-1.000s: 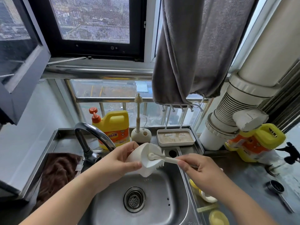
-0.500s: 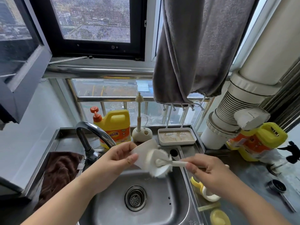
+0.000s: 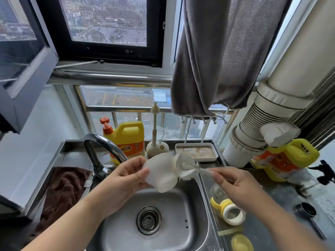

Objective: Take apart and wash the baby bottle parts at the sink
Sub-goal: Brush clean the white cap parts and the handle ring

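Clearly the washing step is in hand, seen from the head camera. The left hand (image 3: 126, 175) grips a white cup-shaped bottle part, call it the cap (image 3: 161, 173), thumb on its near wall and fingers curled behind, holding it over the sink (image 3: 163, 238) with its mouth turned toward the right hand. The right hand (image 3: 233, 183) pinches the thin handle of a brush (image 3: 184, 166), whose white head sits at the cap's mouth; motion blur hides how far in it goes. No water runs from the tap (image 3: 105, 145), which arches just beyond the left hand.

By my judgement the scrub of this piece is under way and the task about midway: other parts wait unwashed-looking on the counter under the right wrist, a clear bottle (image 3: 217, 193), a yellow-handled collar (image 3: 230, 211) and, nearer the body, a small yellow lid (image 3: 242, 243). The next move likely calls for twisting the brush round the cap's inner wall while the left hand holds firm, then rinsing, which needs a hand freed for the tap.

As for writing, the yellow jug (image 3: 129, 140) beyond the left hand bears an orange label with two large white Chinese characters, too blurred to read surely. A second jug (image 3: 288, 158), beyond the right hand, shows an orange label, unreadable. Stamped characters on the sink's near rim are cut off.
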`<state>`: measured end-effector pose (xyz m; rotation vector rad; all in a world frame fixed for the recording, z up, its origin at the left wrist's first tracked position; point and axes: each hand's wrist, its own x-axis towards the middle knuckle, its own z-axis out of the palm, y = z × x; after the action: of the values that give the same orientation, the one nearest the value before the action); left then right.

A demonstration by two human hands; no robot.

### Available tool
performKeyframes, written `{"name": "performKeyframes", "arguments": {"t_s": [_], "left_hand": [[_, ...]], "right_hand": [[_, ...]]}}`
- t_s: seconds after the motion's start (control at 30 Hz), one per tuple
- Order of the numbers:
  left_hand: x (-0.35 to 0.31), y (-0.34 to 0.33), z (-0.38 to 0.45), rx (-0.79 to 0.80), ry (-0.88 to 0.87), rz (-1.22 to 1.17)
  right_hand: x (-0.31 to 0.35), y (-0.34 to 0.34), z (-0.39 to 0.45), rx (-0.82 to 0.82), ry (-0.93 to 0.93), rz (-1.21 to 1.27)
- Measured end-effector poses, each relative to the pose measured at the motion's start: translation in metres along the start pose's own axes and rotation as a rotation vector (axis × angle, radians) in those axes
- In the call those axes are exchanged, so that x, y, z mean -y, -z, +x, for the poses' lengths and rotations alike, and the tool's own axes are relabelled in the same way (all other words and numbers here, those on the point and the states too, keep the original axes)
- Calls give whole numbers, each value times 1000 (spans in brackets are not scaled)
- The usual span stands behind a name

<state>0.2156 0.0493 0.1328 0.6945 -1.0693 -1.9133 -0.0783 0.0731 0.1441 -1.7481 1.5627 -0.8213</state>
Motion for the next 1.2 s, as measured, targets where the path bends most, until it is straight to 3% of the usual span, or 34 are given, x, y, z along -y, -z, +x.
{"name": "performKeyframes", "arguments": {"t_s": [0.17,0.3,0.47,0.63,0.8,0.87,1.07,1.2], "left_hand": [[-5,-6,2,-54,34,-62],[-7,-6,-1,-152,19,-127],[-11,-15,0,-94,56,-39],[-23,-6,3,-40,70,270],[-25,-19,10,-155,78,470],[-25,-19,11,-110,46,561],[-21,-13,10,-14,131,577],[-7,-20,12,-97,95,499]], "right_hand": [[11,-15,-2,93,109,-51],[-1,-8,-11,21,51,-50],[7,-14,-8,25,5,20],[9,-10,-12,-5,2,-46],[6,-15,-12,-4,-5,-45],[5,-17,-12,8,-5,-48],[4,-18,-15,11,49,-73],[1,-25,-13,11,107,-129]]}}
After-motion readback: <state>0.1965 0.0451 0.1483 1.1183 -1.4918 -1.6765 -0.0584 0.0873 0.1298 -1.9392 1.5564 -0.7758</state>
